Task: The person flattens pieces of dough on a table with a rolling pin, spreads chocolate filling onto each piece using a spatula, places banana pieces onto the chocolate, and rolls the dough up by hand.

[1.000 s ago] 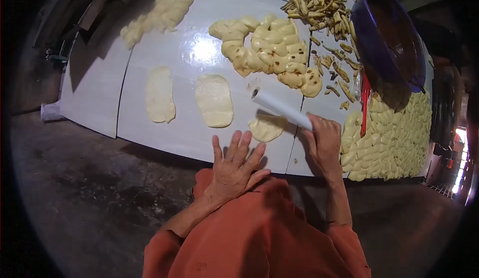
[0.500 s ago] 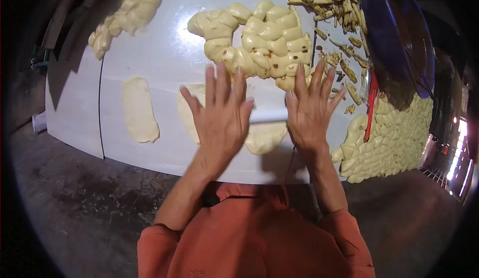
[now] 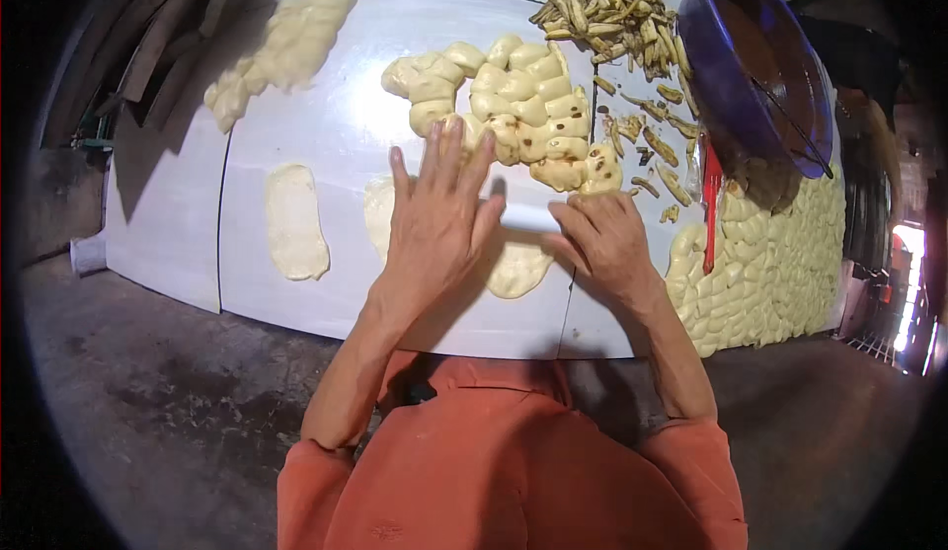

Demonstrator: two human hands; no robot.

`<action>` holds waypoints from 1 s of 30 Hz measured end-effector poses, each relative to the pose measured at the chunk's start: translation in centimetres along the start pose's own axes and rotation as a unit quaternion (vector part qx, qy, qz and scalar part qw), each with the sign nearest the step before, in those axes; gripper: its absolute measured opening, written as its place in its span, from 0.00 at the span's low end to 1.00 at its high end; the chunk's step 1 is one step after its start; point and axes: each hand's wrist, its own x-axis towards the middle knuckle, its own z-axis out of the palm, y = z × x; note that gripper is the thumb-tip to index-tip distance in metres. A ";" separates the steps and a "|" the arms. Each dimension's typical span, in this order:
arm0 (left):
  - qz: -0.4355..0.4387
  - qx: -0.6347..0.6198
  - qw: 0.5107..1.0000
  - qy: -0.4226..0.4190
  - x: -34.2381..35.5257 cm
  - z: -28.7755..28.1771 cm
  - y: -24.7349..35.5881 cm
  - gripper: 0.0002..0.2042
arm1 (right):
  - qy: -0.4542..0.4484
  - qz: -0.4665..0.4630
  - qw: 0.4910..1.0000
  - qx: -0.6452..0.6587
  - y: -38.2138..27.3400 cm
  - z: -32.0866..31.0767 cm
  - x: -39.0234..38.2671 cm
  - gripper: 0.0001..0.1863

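Note:
A white rolling pin (image 3: 531,217) lies crosswise at the far end of a flattened piece of dough (image 3: 519,274). My right hand (image 3: 607,242) has its fingers curled on the pin's right end. Flat and spread, my left hand (image 3: 441,216) lies over the left end, which it hides. A second flat dough piece (image 3: 377,216) shows partly beside my left hand. Farther left lies an oval sheet of dough (image 3: 296,222). Just beyond my hands is a cluster of pale dough lumps (image 3: 526,86), some with brown spots.
Brown, finger-shaped pieces (image 3: 622,22) are heaped at the back right, several scattered nearer. Beside them stands a purple basin (image 3: 703,22). A red-handled tool (image 3: 711,204) touches a wide spread of dough pieces (image 3: 775,264). More dough (image 3: 286,51) lies back left on the white table (image 3: 158,214).
My right hand has gone from flat and spread to fingers curled on the pin's right end. My left hand stays spread. The whole view has shifted slightly.

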 end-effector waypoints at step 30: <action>-0.024 0.036 0.999 -0.029 -14.3 2.1 6.2 0.29 | -0.047 0.074 0.995 -0.036 -5.6 2.1 -11.1 0.31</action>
